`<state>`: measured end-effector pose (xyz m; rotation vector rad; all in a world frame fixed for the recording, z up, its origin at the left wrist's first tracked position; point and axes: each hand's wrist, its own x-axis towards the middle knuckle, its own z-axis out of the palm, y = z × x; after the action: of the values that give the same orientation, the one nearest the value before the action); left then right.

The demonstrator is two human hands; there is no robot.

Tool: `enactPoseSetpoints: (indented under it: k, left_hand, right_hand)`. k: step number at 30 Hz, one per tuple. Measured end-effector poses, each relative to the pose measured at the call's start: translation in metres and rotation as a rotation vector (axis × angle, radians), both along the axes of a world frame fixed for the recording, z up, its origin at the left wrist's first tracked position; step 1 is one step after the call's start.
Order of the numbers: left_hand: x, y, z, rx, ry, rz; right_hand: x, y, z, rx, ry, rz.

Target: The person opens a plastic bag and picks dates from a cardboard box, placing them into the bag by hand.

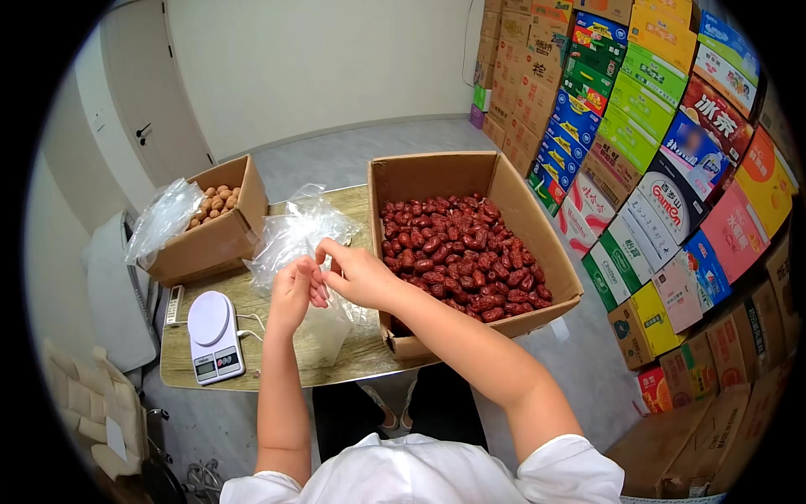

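The left hand and right hand meet above the middle of the desk, fingertips close together, the left one's fingers curled and the right one's thumb and forefinger bent toward them. Sheer plastic film shows just below the hands, toward the near edge; it is too transparent to make out at the fingertips, so I cannot tell whether either hand is pinching it. Crumpled clear plastic bags lie behind the hands, toward the far edge.

Along the right edge stands an open cardboard carton loaded with dried red jujubes, its near end reaching past the near edge. At the far left corner, a smaller carton holds walnuts, with a clear liner bag spilling over its left side. A white digital kitchen scale sits near the near left corner, its round platform bare, with a white cable at its right side
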<state>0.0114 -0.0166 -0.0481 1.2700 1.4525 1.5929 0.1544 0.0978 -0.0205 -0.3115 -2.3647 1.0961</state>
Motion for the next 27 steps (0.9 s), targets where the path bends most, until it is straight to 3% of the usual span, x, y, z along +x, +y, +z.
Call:
enactPoseSetpoints:
  k: [4, 6, 7, 9, 16, 18, 21, 25, 27]
  left_hand:
    - [0.005, -0.003, 0.006, 0.023, 0.178, 0.047]
    - [0.01, -0.008, 0.017, -0.061, 0.522, 0.201]
    - [0.013, -0.013, 0.026, -0.059, 0.522, 0.2]
    - [0.024, -0.022, 0.045, -0.133, 0.965, 0.328]
    - [0.027, -0.035, 0.051, -0.119, 1.054, 0.49]
    - [0.032, -0.034, 0.05, 0.039, 1.098, 0.206]
    - [0.04, -0.03, 0.045, 0.125, 1.072, 0.074]
    - [0.048, -0.038, 0.055, -0.086, 0.922, -0.014]
    - [0.049, -0.038, 0.049, -0.033, 0.971, 0.032]
  right_hand:
    - [0.0, 0.0, -0.005, 0.04, -0.017, -0.004]
    - [-0.002, 0.003, -0.011, 0.095, 0.038, -0.027]
    - [-0.003, 0.004, -0.014, 0.151, 0.093, -0.048]
    - [-0.004, 0.007, -0.018, 0.202, 0.019, -0.086]
    - [-0.006, 0.006, -0.021, 0.207, -0.085, -0.132]
    - [-0.006, 0.005, -0.016, 0.205, -0.072, -0.115]
    - [-0.004, 0.007, -0.014, 0.126, -0.099, -0.127]
    - [-0.005, 0.01, -0.019, 0.098, -0.057, -0.161]
    - [-0.006, 0.009, -0.017, 0.087, -0.067, -0.172]
